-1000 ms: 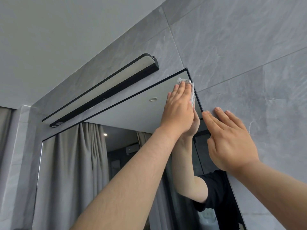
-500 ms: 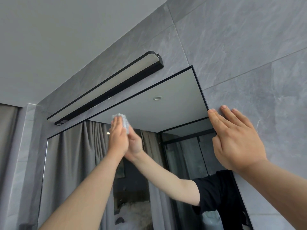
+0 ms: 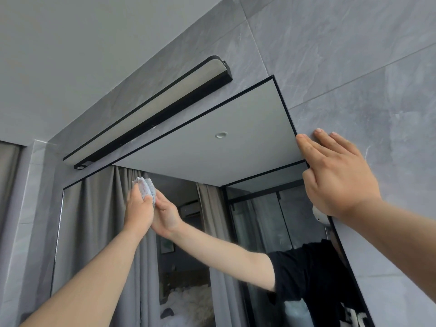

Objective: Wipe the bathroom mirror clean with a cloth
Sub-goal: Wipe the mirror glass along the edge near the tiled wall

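A large black-framed mirror (image 3: 236,147) hangs on the grey tiled wall and reflects a ceiling, curtains and my own arm. My left hand (image 3: 139,208) presses a small crumpled white cloth (image 3: 145,187) against the glass in the mirror's upper left part. My right hand (image 3: 337,175) lies flat with fingers apart on the wall, over the mirror's right frame edge, and holds nothing.
A long black light bar (image 3: 151,114) is fixed to the wall just above the mirror's top edge. Grey marble-look tiles (image 3: 354,55) surround the mirror. A grey curtain (image 3: 9,175) shows at the far left.
My left hand swept the cloth from the mirror's top right corner leftward and down across the glass. My right hand stayed braced at the right edge.
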The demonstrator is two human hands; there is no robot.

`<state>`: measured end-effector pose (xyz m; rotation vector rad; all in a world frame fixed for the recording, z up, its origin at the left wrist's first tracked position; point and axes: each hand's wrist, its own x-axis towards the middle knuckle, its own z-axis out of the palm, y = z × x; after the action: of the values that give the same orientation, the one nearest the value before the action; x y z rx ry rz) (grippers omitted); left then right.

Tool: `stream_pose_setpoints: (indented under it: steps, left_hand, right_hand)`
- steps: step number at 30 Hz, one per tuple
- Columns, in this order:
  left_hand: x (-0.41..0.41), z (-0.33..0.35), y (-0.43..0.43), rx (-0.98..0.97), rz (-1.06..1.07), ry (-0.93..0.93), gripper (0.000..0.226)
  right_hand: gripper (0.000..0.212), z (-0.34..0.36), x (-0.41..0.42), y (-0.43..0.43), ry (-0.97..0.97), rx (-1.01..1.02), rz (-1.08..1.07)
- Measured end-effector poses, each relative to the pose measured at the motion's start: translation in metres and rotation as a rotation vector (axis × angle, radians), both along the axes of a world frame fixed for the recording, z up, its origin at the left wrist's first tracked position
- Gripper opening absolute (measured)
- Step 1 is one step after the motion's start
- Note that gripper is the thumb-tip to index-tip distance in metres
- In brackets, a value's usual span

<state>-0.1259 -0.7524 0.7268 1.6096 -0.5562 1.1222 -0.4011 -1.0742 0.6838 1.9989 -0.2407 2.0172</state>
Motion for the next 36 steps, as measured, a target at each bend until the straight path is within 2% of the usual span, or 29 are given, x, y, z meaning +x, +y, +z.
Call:
stream_pose_setpoints:
  steps: [7,13,32,36]
  left_hand:
    - [0.006,-0.003,-0.007,0.123,0.139,-0.03,0.055]
    - [-0.012,-0.008,-0.028,0.141,0.153,-0.082,0.053]
    - [-0.202,0.003,-0.202,0.417,-0.024,-0.44,0.055]
    - [-0.226,-0.002,-0.222,0.464,-0.004,-0.485,0.056]
  right_hand:
    - [0.072,-0.001,-0.003,0.002,0.007,0.009,0.007]
    - [0.072,-0.003,-0.001,0.002,-0.01,0.007,0.04]
    - [0.062,-0.067,-0.003,-0.006,0.042,-0.039,0.072]
    - [0.058,-0.078,-0.003,-0.007,0.028,-0.044,0.07]
